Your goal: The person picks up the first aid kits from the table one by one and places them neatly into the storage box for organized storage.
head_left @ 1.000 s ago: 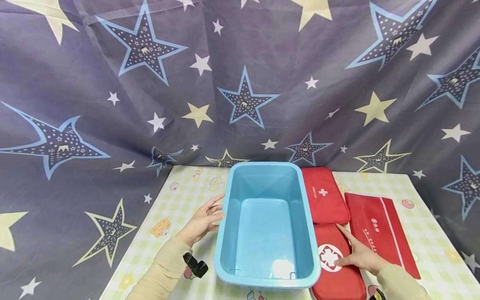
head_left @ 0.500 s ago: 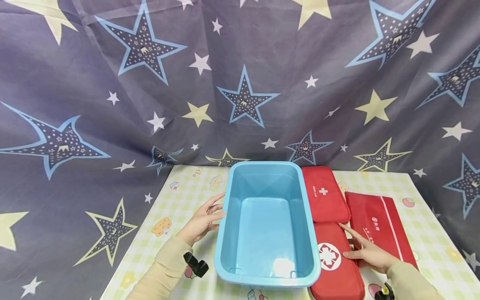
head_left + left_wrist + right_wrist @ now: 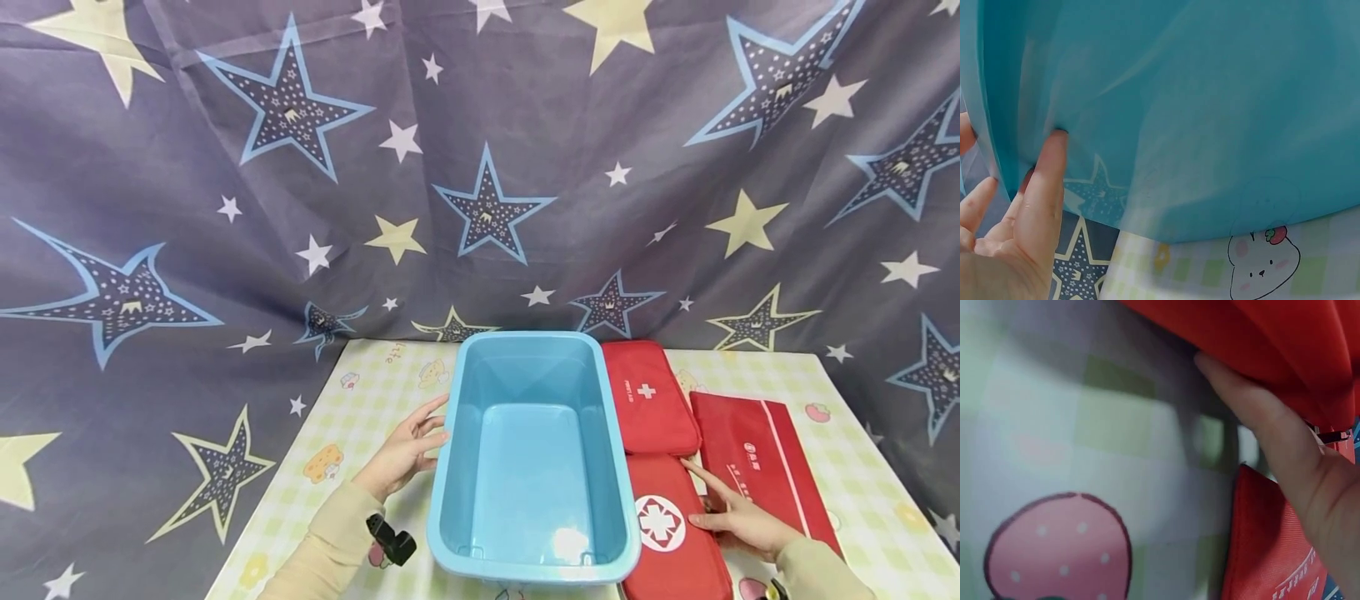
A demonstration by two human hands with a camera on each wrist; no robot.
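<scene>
A light blue plastic bin (image 3: pixel 532 467) stands at the middle of the table. My left hand (image 3: pixel 405 454) touches its left side, fingers spread near the rim. In the left wrist view a fingertip of the left hand (image 3: pixel 1041 206) meets the outer wall just inside the rim. To the right of the bin lies a red first-aid case (image 3: pixel 671 558) with a white round cross emblem. My right hand (image 3: pixel 738 517) rests against that case's right edge. A straight digit of the right hand (image 3: pixel 1285 444) touches the case's red side (image 3: pixel 1254 344) in the right wrist view.
A red first-aid pouch (image 3: pixel 651 421) lies behind the case, close to the bin. A flat red bag (image 3: pixel 765 467) lies farther right, partly under the right arm. The checked tablecloth (image 3: pixel 367 367) ends at a star-patterned curtain (image 3: pixel 480 100) at the back.
My right hand has shifted right, its thumb moving from the emblem to the case's edge. The case has turned slightly. The left hand and the bin look unchanged.
</scene>
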